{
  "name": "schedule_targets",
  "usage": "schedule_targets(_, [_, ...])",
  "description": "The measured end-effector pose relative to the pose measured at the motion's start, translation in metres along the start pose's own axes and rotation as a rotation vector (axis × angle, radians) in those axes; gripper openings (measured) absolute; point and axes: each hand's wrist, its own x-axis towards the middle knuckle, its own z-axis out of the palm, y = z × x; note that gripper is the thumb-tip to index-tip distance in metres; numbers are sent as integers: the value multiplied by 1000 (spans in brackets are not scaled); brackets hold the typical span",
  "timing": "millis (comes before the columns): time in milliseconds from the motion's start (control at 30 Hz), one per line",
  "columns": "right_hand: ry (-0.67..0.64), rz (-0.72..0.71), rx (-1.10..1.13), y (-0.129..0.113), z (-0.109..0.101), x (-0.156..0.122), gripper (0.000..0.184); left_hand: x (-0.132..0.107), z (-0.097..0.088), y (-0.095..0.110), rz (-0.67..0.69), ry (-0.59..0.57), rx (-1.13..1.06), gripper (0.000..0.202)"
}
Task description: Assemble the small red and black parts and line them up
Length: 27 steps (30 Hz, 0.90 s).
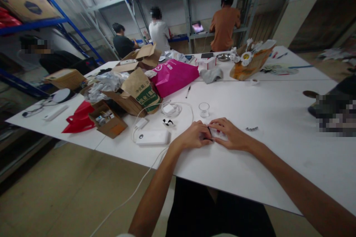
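My left hand [195, 135] and my right hand [230, 135] meet over the table, fingers curled around a small clear object with a dark edge [210, 132]. Bits of red show through it by the right fingers; its exact kind is hard to make out. Just beyond the hands stands a small clear glass cup [204, 109]. To the right of my right hand lies a short row of small dark grey pieces [251, 129]. A black and white small item [168, 122] and a white power bank [153, 138] lie left of my left hand.
A coiled white cable [175, 110], a pen [188, 92], a pink bag [176, 77], a brown paper bag [141, 90] and open cardboard boxes [111, 127] occupy the left. A grey cloth [211, 75] lies farther back. Several people work at the far side.
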Motion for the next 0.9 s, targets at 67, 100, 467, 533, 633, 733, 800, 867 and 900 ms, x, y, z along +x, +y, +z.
schedule_targets(67, [5, 17, 35, 0, 1, 0, 44, 0, 0, 1, -13, 18, -14, 7])
schedule_targets(100, [11, 32, 46, 0, 1, 1, 43, 0, 0, 2, -23, 32, -22, 8])
schedule_targets(467, [56, 38, 71, 8, 9, -1, 49, 9, 5, 5, -366, 418, -112, 21])
schedule_targets(533, [59, 42, 79, 8, 9, 0, 45, 12, 11, 5, -365, 437, -84, 21])
schedule_targets(633, [66, 51, 89, 10, 10, -1, 48, 14, 19, 4, -324, 433, -6, 17])
schedule_targets(733, [59, 48, 96, 14, 10, -2, 52, 16, 25, 2, -282, 406, 86, 17])
schedule_targets(800, [45, 51, 81, 17, 7, -3, 57, 16, 29, 0, -265, 366, 134, 19])
schedule_targets(867, [34, 72, 39, 19, 0, -5, 66, 16, 30, -1, -255, 330, 152, 22])
schedule_targets(900, [24, 90, 13, 21, -5, -6, 71, 16, 30, 0, -252, 319, 152, 24])
